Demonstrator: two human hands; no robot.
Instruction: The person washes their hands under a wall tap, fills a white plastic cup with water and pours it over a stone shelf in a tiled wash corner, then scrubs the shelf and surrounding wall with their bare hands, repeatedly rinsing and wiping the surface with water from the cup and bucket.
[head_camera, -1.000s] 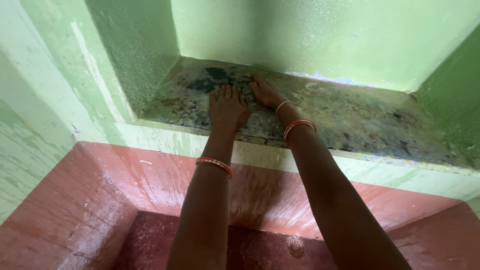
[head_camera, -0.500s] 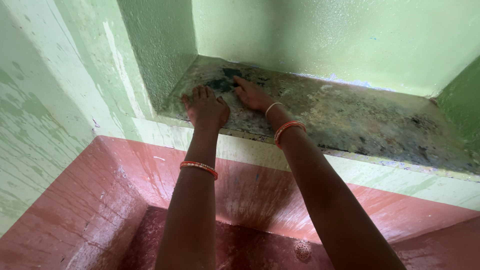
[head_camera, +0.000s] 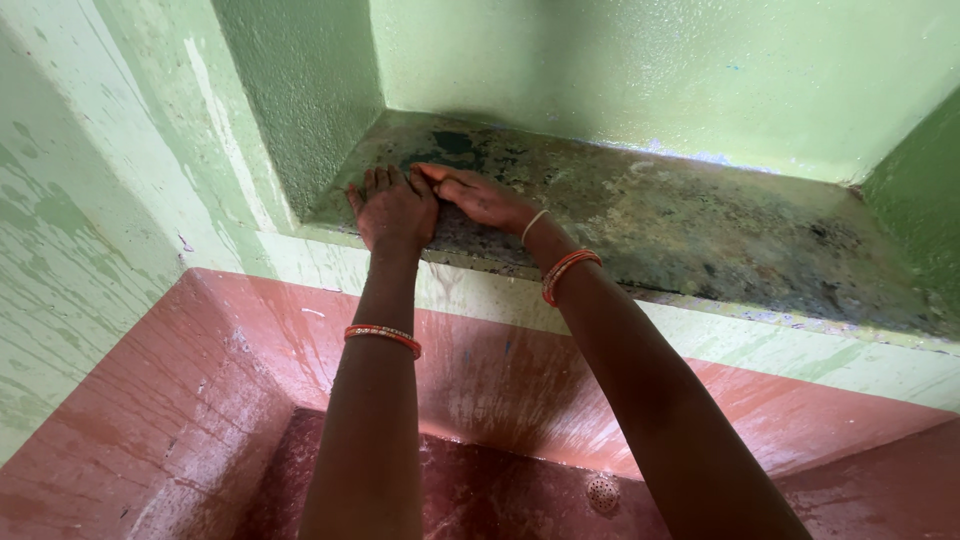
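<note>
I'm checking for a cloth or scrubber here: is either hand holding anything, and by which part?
Nothing visible. The left hand and right hand both lie flat, palms down, on the stained shelf; anything under the palms is hidden.

The scene is being viewed from head height, looking down and forward, close over a stained shelf at upper centre.

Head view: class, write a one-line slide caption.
Left hand and right hand press flat on a stained, mottled stone shelf in a green wall niche.

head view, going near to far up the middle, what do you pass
drain cover → red basin wall → pale green ledge edge → left hand and right hand flat on the stained shelf → green back wall
</note>
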